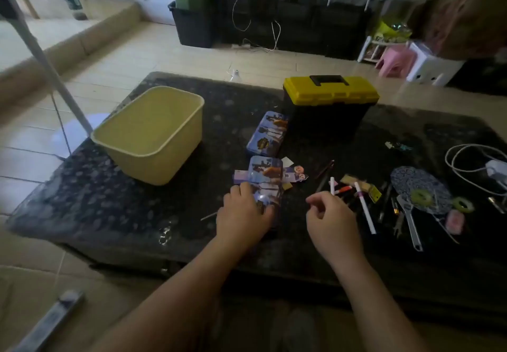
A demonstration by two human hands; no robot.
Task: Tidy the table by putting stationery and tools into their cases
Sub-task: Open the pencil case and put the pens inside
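Note:
A blue printed pencil case (267, 176) lies on the black table (137, 214) near its front edge, with flaps spread at its sides. My left hand (244, 214) grips its near end, fingers on the left edge and thumb on the right. A second blue pencil case (267, 133) lies just beyond it, against the shut black toolbox with a yellow lid (330, 94). My right hand (332, 222) hovers with loosely curled fingers beside a heap of pens and pencils (348, 187); I see nothing in it. A white pen (365, 207) lies just right of it.
A yellow plastic tub (153, 132) stands at the left. At the right lie a wrench (410, 221), small metal tools, two green tape rolls (421, 196), a patterned fan (411, 181), a pink eraser (455, 221) and a white charger cable (466, 165).

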